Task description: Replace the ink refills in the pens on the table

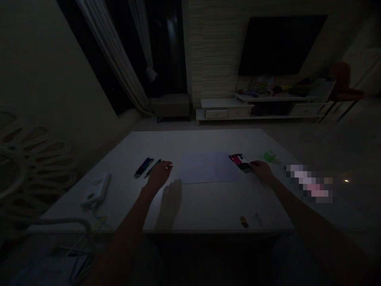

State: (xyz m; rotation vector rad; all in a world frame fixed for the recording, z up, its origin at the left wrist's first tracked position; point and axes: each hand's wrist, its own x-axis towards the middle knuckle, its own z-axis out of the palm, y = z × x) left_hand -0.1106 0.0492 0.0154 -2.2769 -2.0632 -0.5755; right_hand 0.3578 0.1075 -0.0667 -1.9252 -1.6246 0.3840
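Observation:
My left hand (pixel 160 172) hovers over or rests on the table left of the paper, its fingers bent with a small gap between thumb and forefinger. Nothing shows between them. Partly behind this hand lies a slim dark pen (pixel 148 173), and left of it a small bundle of dark and blue pens (pixel 143 167). A pale sheet of paper (pixel 208 167) lies flat between my hands. My right hand (pixel 262 171) has its fingers drawn together at the right edge of a row of red, white and black pens (pixel 240 162); whatever they pinch is too dark to make out.
The white table (pixel 196 208) also bears a green object (pixel 269 155), a white power strip (pixel 97 190), a small yellow-and-black item (pixel 243 221) and a blurred-out patch (pixel 309 182) at right. Cables (pixel 80 238) hang at lower left. The room is dim.

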